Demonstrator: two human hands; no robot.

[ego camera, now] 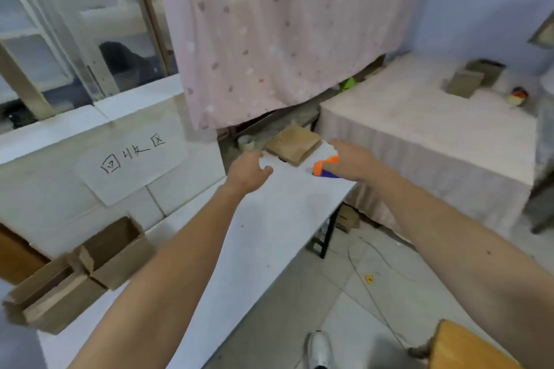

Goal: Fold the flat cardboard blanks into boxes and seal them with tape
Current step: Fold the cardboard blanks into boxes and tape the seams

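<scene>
The right hand [352,160] covers the rear of an orange-and-purple tool [325,168]; whether its fingers grip it cannot be told. Blur leaves a pale roll [246,142] past the far end of the table [269,234] and a small coloured object [518,96] on the bed [419,117] beyond naming. The bottom edge cuts off a white shoe [319,349] and a wooden seat [467,347].

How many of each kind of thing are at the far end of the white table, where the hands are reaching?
Stack of flat brown cardboard blanks: 1
Orange and purple handheld tool, partly under the right hand: 1
Pale roll of tape, just past the far corner of the white table: 1
Total: 3
</scene>
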